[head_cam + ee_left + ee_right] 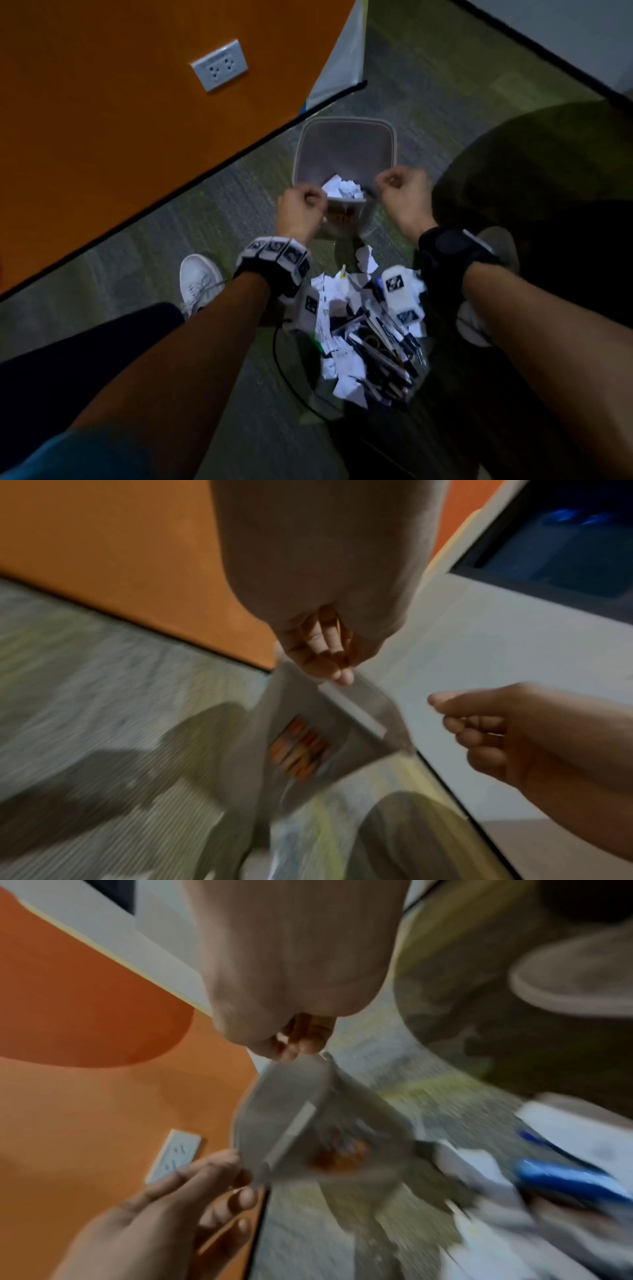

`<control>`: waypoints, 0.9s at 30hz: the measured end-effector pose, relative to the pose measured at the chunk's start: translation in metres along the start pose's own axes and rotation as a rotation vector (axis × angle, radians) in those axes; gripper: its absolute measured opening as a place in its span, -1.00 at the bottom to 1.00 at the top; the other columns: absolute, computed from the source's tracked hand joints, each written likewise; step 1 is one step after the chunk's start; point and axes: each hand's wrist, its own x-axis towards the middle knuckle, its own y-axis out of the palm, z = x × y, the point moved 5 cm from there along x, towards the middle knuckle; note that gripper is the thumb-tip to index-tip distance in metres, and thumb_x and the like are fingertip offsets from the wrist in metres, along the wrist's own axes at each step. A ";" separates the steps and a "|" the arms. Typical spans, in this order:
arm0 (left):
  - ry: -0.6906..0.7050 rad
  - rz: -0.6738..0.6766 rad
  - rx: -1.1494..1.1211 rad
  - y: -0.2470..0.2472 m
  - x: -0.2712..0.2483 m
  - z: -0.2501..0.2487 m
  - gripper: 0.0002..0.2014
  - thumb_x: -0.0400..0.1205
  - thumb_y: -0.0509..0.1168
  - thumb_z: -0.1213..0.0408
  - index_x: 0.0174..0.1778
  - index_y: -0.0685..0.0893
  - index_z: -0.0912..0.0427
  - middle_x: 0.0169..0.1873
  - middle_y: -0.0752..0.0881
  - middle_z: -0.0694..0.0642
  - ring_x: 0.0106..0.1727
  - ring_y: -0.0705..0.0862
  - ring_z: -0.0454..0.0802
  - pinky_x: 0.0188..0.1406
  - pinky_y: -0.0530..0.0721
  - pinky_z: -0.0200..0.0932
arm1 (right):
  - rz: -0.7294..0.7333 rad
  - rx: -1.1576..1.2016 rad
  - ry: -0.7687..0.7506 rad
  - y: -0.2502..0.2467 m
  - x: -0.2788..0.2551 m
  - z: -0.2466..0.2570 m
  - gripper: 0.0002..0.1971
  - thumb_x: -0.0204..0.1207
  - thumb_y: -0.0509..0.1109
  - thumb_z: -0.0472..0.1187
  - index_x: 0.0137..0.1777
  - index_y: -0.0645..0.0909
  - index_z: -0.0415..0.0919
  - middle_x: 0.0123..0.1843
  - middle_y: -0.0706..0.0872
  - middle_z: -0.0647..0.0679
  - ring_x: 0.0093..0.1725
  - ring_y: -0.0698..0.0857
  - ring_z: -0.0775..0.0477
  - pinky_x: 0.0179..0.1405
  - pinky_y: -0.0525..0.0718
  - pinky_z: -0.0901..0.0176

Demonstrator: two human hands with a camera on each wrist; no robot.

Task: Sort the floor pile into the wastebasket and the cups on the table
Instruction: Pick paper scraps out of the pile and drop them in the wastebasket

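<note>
A grey square wastebasket [346,150] is tilted toward me over the carpet, with crumpled paper [342,189] inside near its front edge. My left hand [301,202] grips the near left corner of its rim. My right hand [401,187] pinches the near right corner. In the left wrist view the left fingers [329,656] curl over the wastebasket [308,739]. Seen from the right wrist, my right fingers [301,1043] pinch the rim of the wastebasket [284,1110]. The floor pile [359,346] of paper scraps and dark pens lies between my forearms, below the basket.
An orange wall with a power socket [219,65] runs along the left. My white shoe [200,281] stands left of the pile, and another shoe [498,241] is at the right. A thin black cable [284,370] curves beside the pile. A blue pen [565,1177] lies among the papers.
</note>
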 end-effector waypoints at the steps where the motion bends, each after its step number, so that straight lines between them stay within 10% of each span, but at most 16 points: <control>1: -0.065 0.017 -0.001 0.005 -0.011 0.021 -0.77 0.54 0.34 0.43 -0.32 0.72 -0.01 -0.31 0.80 0.10 -0.34 0.78 0.08 -0.28 0.77 -0.05 | 0.050 -0.024 -0.011 0.007 -0.018 -0.010 -0.84 0.46 0.38 -0.32 -0.20 0.77 -0.10 -0.24 0.80 -0.02 -0.22 0.72 0.08 -0.14 0.63 0.23; 9: -0.357 0.386 0.404 0.046 -0.054 0.161 -0.87 0.57 0.41 0.28 -0.06 0.74 0.28 -0.09 0.77 0.25 -0.06 0.74 0.09 -0.03 0.67 -0.14 | 0.723 -0.302 0.286 0.079 -0.099 -0.142 -0.79 0.42 0.40 -0.39 -0.41 0.64 -0.17 -0.40 0.68 -0.12 -0.30 0.67 -0.15 -0.13 0.72 -0.14; 12: -0.418 0.438 0.458 0.062 -0.057 0.200 -0.40 0.46 0.52 0.05 0.35 0.60 0.30 0.28 0.67 0.25 0.30 0.63 0.15 0.31 0.57 -0.07 | 0.743 -0.365 0.307 0.096 -0.096 -0.162 -0.94 0.41 0.50 -0.31 -0.21 0.67 -0.26 -0.20 0.73 -0.22 -0.13 0.71 -0.17 0.03 0.74 -0.16; 15: -0.524 0.423 0.432 0.074 -0.059 0.230 0.17 0.19 0.60 -0.22 0.65 0.21 0.13 0.57 0.38 0.30 0.54 0.42 0.25 0.46 0.49 0.19 | 0.633 -0.459 0.246 0.114 -0.085 -0.172 -0.40 0.36 0.63 -0.13 0.39 0.56 -0.24 0.31 0.67 -0.29 0.30 0.64 -0.29 0.26 0.64 -0.05; 18: -0.615 0.504 0.471 0.086 -0.061 0.240 0.28 0.31 0.62 -0.10 0.71 -0.16 0.09 0.68 -0.03 0.33 0.66 0.13 0.35 0.55 0.33 0.28 | 0.639 -0.571 0.156 0.136 -0.083 -0.182 -0.10 0.25 0.67 0.10 0.54 0.37 -0.13 0.39 0.53 -0.30 0.40 0.48 -0.39 0.35 0.54 -0.16; 22: -0.612 0.475 0.581 0.102 -0.072 0.245 0.16 0.37 0.59 -0.07 0.70 -0.09 -0.01 0.63 -0.01 0.36 0.60 0.18 0.46 0.50 0.36 0.30 | 0.722 -0.696 0.104 0.159 -0.094 -0.200 -0.03 0.24 0.64 0.11 0.57 0.25 -0.18 0.43 0.45 -0.33 0.44 0.40 -0.44 0.43 0.41 -0.22; 27: -0.362 0.434 0.593 0.119 -0.072 0.242 -0.42 0.56 0.43 0.20 0.49 0.41 0.13 0.41 0.41 0.25 0.34 0.50 0.30 0.31 0.52 0.10 | 0.677 -0.730 -0.039 0.169 -0.106 -0.204 -0.54 0.34 0.51 -0.13 0.23 0.53 -0.21 0.20 0.60 -0.25 0.21 0.51 -0.34 0.17 0.44 -0.08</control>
